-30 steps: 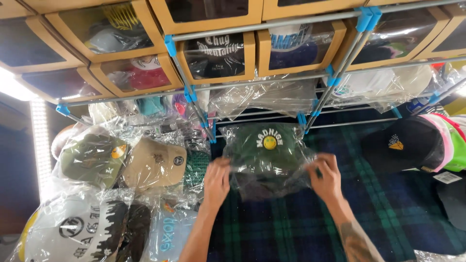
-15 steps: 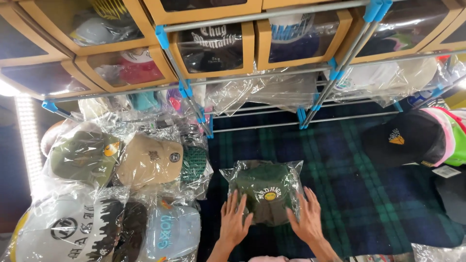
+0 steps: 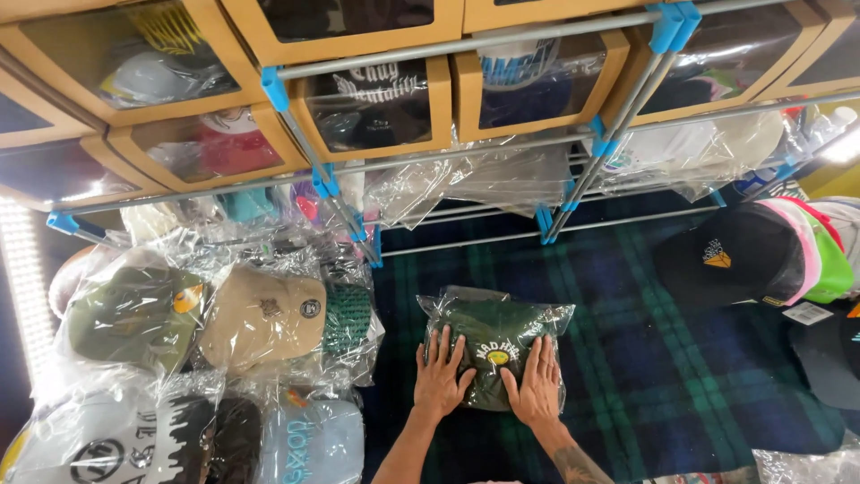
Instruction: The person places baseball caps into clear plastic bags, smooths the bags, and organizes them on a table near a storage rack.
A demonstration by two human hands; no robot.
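Observation:
A dark green cap [image 3: 491, 330] with a yellow round patch lies in a clear plastic bag [image 3: 439, 310] on a blue and green plaid blanket [image 3: 645, 358]. My left hand [image 3: 439, 375] rests flat on the bag's left lower part, fingers spread. On the bag's right lower part my right hand [image 3: 537, 381] presses down flat, fingers together. Both hands lie on top of the bagged cap and neither closes around it.
Several bagged caps [image 3: 260, 318] pile up at the left. A black cap [image 3: 735, 260] with pink and green ones sits at the right. A grey metal rack with blue joints [image 3: 546, 224] and brown window boxes [image 3: 376, 103] of caps stands behind.
The bagged green cap came down from being held up by both hands to lying on the blanket. My hands moved from its sides to lying flat on top.

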